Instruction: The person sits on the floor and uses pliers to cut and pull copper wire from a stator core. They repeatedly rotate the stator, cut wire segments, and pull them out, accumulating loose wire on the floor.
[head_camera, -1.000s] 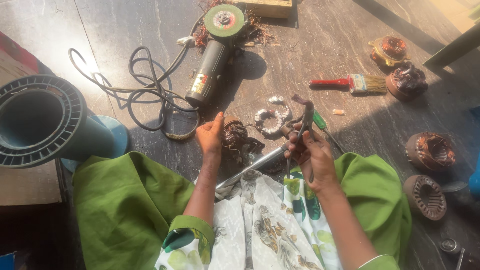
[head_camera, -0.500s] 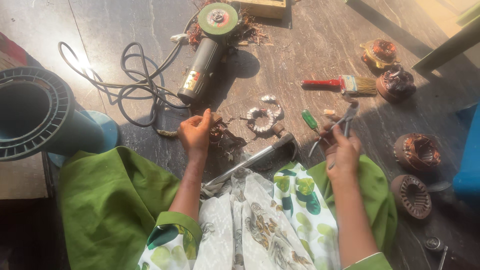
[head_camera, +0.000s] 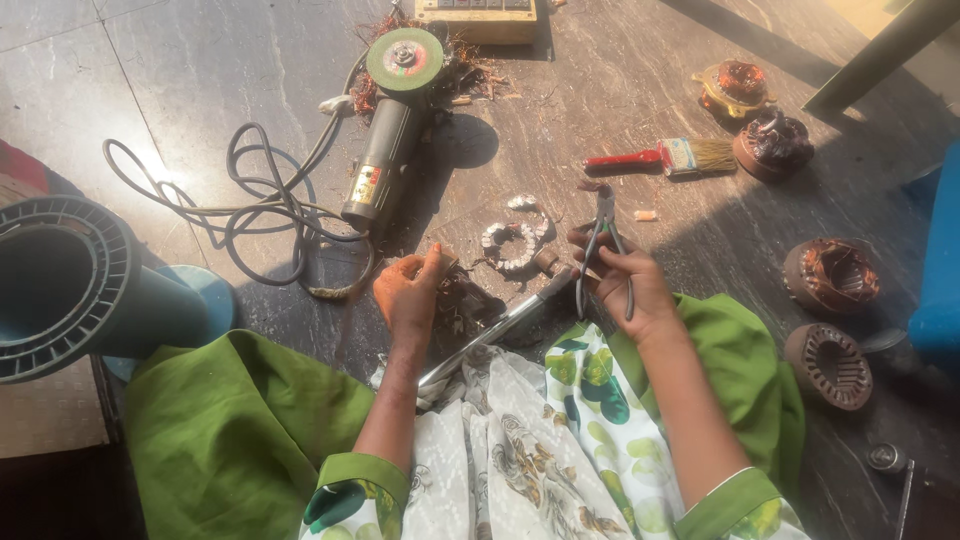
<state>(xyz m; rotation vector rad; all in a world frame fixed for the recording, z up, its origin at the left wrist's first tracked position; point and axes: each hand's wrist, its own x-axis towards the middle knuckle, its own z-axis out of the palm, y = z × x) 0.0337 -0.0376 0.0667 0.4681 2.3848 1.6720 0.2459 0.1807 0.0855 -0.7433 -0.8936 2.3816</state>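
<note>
**Pliers and a wound coil over the stone floor**

On the grey stone floor (head_camera: 200, 60), a person in green trousers is sitting with both hands working in front of the knees. Largest nearby, a dark round fan housing (head_camera: 60, 285) is lying at the far left. Ahead, an angle grinder (head_camera: 385, 150) with a green disc is resting beside its looped cable (head_camera: 250, 210). A long metal rod (head_camera: 495, 335) is slanting between the hands. Rusty wound motor cores (head_camera: 830, 275) are sitting well apart on the right, with a red-handled brush (head_camera: 665, 157) above them. The left hand (head_camera: 410, 295) is pressing down on a tangled copper winding (head_camera: 462, 300), fingers curled around it. The right hand (head_camera: 620, 285) is gripping pliers (head_camera: 603, 240) upright, fingers closed around the handles, just beside a small white toothed ring (head_camera: 510, 245).
</note>
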